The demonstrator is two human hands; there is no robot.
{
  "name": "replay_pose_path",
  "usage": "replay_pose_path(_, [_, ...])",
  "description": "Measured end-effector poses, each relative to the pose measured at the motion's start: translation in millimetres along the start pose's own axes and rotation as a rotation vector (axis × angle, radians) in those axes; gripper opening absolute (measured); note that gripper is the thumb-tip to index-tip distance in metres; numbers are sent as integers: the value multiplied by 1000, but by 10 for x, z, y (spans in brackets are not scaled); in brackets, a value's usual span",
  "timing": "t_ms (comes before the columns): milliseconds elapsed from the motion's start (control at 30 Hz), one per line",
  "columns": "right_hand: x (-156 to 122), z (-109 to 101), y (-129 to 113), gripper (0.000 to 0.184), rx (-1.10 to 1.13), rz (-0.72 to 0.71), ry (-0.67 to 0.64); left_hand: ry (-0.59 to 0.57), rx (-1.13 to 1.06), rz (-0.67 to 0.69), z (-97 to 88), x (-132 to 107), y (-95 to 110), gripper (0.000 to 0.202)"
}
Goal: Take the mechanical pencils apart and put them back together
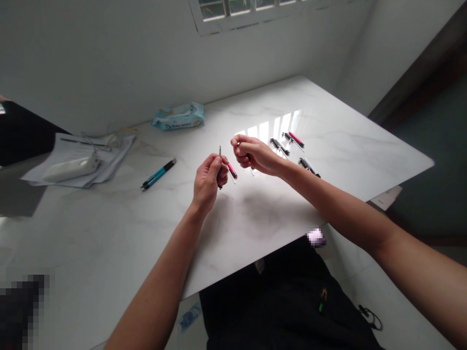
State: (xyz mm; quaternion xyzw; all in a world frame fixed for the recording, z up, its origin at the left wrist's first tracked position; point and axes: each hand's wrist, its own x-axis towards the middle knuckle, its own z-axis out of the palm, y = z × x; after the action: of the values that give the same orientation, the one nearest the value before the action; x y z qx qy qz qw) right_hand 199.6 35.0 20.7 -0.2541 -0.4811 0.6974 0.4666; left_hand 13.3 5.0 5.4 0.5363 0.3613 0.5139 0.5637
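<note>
My left hand (210,180) is closed round a dark pen piece (220,151), its thin metal tip pointing up past the thumb. To its right and slightly higher, my right hand (254,153) is curled into a fist; small dark bits show at it, but what it holds is mostly hidden. The hands are apart. Just beside the left fingers, a red pen barrel (232,170) lies on the white marbled table (255,233). A thin white refill (251,171) shows partly below the right hand.
Dismantled pens lie at the right: black parts (280,146), a red barrel (296,139) and more black parts (309,167). Blue pens (158,174) lie left. Behind are a wipes pack (178,116) and papers (78,160) under a white device (73,167).
</note>
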Motion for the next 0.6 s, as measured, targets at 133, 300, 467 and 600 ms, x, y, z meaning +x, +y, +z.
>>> replay_pose_path(133, [20,-33,41,34,-201,-103,26,-24,53,13,-17,4,-42,44])
replay_pose_path(300, [55,-71,62,51,-345,-206,44,-47,102,44,-18,3,-82,47])
replay_pose_path(467, [56,-76,49,48,-404,-215,35,-47,129,57,-8,1,-70,49])
replay_pose_path(600, [53,-81,52,47,-403,-224,29,-53,136,62,-7,2,-63,49])
